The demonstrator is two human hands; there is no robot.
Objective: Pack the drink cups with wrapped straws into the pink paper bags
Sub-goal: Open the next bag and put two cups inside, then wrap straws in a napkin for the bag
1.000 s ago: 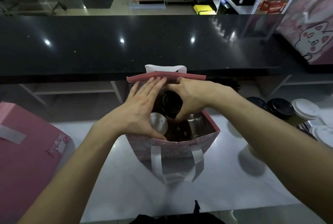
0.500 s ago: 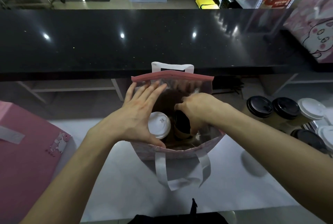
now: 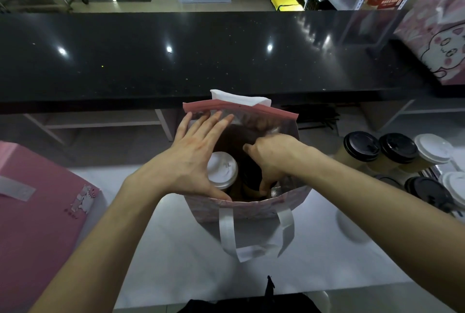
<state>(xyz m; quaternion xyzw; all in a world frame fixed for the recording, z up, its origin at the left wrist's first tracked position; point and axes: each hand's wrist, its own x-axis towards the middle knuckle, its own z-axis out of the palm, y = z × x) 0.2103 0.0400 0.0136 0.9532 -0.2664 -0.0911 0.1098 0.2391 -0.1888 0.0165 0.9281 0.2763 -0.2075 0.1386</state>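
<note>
A pink paper bag [image 3: 247, 210] with white handles stands open on the white worktop in front of me. Inside it, on the left, sits a white-lidded cup [image 3: 222, 170]. Beside that is a black-lidded cup [image 3: 251, 179], lowered deep into the bag, with my right hand [image 3: 273, 159] curled round its top. My left hand [image 3: 193, 159] lies with straight fingers spread against the bag's left wall, its thumb on the near rim, holding the mouth open. No straws show in the bag.
Several more cups with black lids [image 3: 362, 146] and white lids [image 3: 432, 149] stand at the right. Another pink bag [image 3: 37, 212] lies at the left and one more [image 3: 437, 35] rests on the black counter [image 3: 201, 55] behind.
My right hand has lowered the black-lidded cup from the bag's mouth down inside, beside the white-lidded cup. My left hand stayed spread on the bag's left side.
</note>
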